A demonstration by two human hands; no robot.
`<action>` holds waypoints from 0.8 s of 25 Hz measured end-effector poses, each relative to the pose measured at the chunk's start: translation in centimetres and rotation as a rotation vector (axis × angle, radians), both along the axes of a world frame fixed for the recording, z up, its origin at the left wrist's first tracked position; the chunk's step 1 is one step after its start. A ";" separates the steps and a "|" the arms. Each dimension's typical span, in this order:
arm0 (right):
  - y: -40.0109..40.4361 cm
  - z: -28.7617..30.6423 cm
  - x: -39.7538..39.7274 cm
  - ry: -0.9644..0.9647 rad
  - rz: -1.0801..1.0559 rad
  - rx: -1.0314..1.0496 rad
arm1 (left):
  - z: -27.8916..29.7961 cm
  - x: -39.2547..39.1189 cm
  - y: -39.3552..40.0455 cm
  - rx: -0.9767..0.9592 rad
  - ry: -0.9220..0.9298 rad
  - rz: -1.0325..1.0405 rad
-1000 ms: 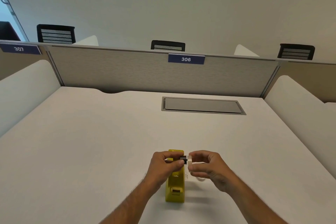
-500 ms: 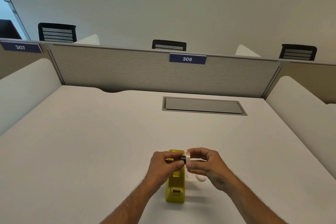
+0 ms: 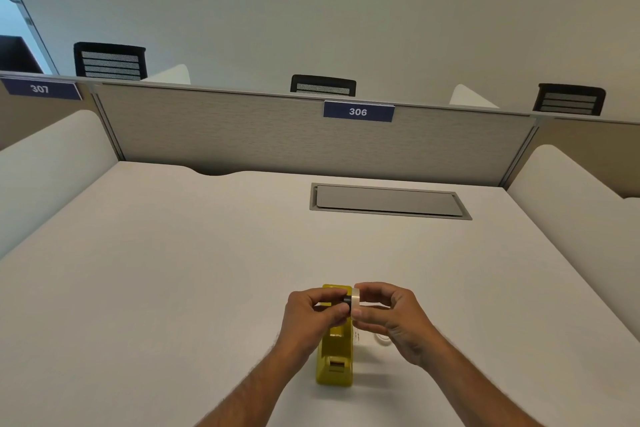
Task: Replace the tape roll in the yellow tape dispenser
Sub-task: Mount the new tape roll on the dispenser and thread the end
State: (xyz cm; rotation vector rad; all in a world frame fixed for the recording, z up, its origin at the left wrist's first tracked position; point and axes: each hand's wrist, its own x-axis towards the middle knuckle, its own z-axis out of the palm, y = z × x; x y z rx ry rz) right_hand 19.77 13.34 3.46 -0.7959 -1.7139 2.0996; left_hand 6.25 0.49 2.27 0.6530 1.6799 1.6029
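At the near middle of the desk (image 3: 173, 270) stands the yellow dispenser (image 3: 335, 362), its long side pointing away from the person. Just above its far end the 2 hands meet. The left hand (image 3: 311, 317) pinches a small black hub (image 3: 347, 300) between thumb and fingers. The right hand (image 3: 391, 317) grips a pale tape roll (image 3: 355, 300), which touches the hub. Another roll (image 3: 382, 339) lies on the desk under the right hand, mostly hidden. Farther away is a grey hatch (image 3: 388, 201), then the partition with the label 306 (image 3: 358, 111).

One dispenser (image 3: 335, 354), three chairs (image 3: 323, 84)
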 end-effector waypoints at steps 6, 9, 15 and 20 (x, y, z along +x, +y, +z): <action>-0.2 -0.1 -0.3 -0.005 0.026 0.034 | 0.3 -0.3 -0.3 -0.038 0.002 -0.055; -0.1 -0.3 -0.3 -0.012 0.055 0.055 | 0.2 -0.6 -0.6 -0.033 -0.023 -0.108; -0.2 -0.7 -0.8 -0.089 0.028 0.151 | -0.6 -1.2 -1.2 -0.070 0.009 -0.177; -0.1 -0.5 -1.7 -0.203 0.036 0.358 | -1.7 -2.0 -1.0 -0.142 0.181 -0.110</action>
